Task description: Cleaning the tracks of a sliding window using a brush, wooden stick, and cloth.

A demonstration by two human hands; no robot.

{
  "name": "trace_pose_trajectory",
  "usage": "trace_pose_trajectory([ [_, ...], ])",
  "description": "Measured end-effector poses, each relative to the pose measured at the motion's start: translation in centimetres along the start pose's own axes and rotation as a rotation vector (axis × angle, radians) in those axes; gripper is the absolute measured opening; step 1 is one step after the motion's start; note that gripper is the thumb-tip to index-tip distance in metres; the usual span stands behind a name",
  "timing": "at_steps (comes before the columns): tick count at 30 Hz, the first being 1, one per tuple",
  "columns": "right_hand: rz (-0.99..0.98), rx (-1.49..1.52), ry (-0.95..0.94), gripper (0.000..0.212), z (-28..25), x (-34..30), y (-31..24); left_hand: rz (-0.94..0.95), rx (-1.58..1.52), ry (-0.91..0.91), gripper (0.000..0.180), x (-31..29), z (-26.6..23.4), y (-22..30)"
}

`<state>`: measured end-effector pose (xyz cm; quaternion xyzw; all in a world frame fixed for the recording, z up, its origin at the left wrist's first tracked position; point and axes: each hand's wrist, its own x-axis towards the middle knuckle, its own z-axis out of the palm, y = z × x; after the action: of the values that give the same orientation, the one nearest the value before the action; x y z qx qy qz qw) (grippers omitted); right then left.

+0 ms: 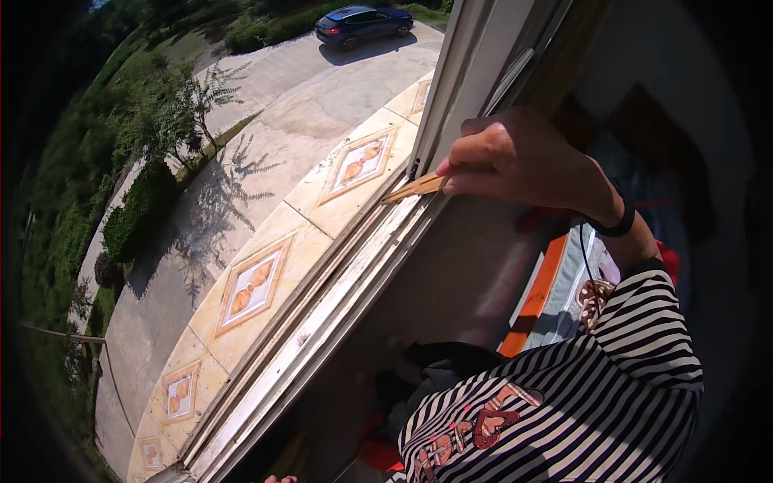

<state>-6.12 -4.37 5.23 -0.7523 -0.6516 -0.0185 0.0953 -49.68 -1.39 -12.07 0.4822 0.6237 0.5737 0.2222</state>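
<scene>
In my right hand (503, 161), a flat, light-brown wooden stick (415, 188) is pinched between thumb and fingers. Its narrow tip reaches down to the track of the white window sill frame (322, 326), close to the foot of the upright sash (463, 72). A dark band circles my right wrist. Only a few fingertips of my left hand (280, 480) show at the bottom edge, so what they do is hidden. Dirt marks the frame's grooves.
Outside the frame runs a tiled ledge (310, 229) with diamond patterns. Beyond lie a concrete drive (290, 97), bushes and a dark blue car (365, 26). Indoors, an orange-edged piece (535, 294) and dark cloth (451, 362) lie in shade beside my striped shirt.
</scene>
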Motion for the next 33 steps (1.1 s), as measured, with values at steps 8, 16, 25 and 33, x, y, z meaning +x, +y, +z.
trace_pose_trajectory([
  [8, 0.108, -0.249, -0.063, 0.017, -0.4, -2.9, 2.0, 0.058, 0.051, -0.114, 0.050, 0.3, 2.7, 1.6],
  [16, -0.210, -0.649, -0.374, 0.009, 1.2, 1.4, -2.3, -0.266, -0.074, 0.031, 0.045, 0.2, 3.7, 2.0],
  [25, -0.383, -0.162, -0.277, 0.013, -0.2, 3.9, -4.9, -0.146, -0.112, -0.005, 0.049, 0.5, 0.9, -0.7],
  [33, -0.072, -0.401, -0.292, 0.013, -0.5, 0.6, -0.2, -0.103, -0.095, -0.007, 0.047, 1.0, -0.1, -1.2],
])
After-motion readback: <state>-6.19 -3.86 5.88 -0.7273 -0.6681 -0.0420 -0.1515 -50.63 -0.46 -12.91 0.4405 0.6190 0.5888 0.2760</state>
